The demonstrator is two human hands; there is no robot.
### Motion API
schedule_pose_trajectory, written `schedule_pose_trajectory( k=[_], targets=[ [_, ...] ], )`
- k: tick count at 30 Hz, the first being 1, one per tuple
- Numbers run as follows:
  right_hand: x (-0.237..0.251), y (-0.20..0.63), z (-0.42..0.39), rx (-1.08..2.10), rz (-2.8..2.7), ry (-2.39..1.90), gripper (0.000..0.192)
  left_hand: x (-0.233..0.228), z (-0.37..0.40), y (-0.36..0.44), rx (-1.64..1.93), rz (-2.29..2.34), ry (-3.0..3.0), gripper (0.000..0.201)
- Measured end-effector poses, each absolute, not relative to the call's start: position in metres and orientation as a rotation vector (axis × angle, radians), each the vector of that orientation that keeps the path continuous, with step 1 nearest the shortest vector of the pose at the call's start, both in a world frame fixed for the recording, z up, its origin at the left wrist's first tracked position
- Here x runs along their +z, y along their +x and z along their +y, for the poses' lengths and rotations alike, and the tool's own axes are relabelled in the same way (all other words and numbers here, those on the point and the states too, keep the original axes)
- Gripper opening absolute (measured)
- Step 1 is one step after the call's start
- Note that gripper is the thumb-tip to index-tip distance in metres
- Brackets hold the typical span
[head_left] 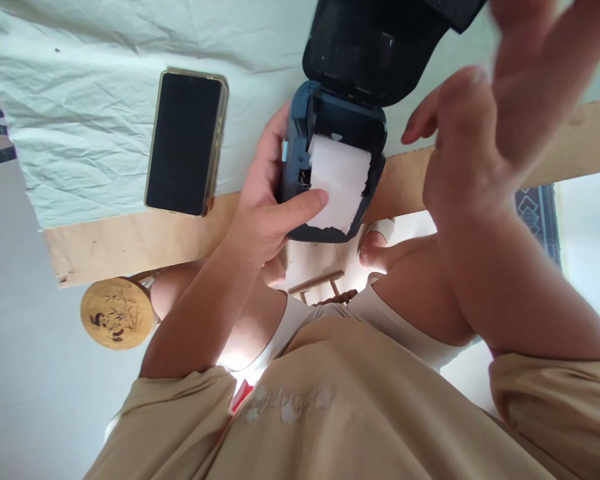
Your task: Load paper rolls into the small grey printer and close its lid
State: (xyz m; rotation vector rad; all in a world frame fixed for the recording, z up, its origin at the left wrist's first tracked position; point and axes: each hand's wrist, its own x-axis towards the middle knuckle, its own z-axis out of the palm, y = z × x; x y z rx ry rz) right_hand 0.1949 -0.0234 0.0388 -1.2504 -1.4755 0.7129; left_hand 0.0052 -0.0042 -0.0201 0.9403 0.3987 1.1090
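A small dark-blue thermal printer (300,127) is tilted in my left hand (267,193), its black lid (365,53) swung up and away. My fingers wrap its left side, and the thumb presses the white paper roll (340,173) inside the bay. The loose paper edge is ragged and lies over the printer's near rim. To the right of the printer, apart from it, my right hand (463,143) hovers with bent fingers spread and nothing visible in them; some fingers are hidden or blurred.
A phone (184,143) in a clear case lies on the pale green cloth (95,133). The table's bare wooden edge (130,233) runs below. A blurred arm-like shape (555,73) enters upper right; whose is unclear. A round wooden stool (116,313) stands lower left.
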Motion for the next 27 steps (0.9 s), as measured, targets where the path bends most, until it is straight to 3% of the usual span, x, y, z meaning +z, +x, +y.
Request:
schedule_pose_trajectory(
  k=[4, 12, 17, 21, 27],
  targets=[
    [0.036, 0.185, -0.018, 0.580, -1.348, -1.096, 0.040, -0.018, -0.006, 0.006, 1.107, 0.479, 0.902, 0.051],
    [0.025, 0.200, -0.021, 0.328, -2.120, -1.080, 0.029, -0.012, -0.009, -0.004, 1.036, 0.510, 0.906, 0.046],
    [0.024, 0.199, -0.021, 0.662, -1.927, -1.179, 0.052, -0.013, -0.010, 0.001, 1.049, 0.450, 0.966, 0.062],
    [0.024, 0.199, -0.021, 0.895, -1.929, -1.148, 0.063, -0.001, -0.021, 0.015, 1.212, 0.599, 0.870, 0.041],
    [0.020, 0.200, -0.019, 0.828, -1.941, -1.120, 0.064, 0.007, -0.023, 0.020, 1.154, 0.691, 0.754, 0.025]
  ],
)
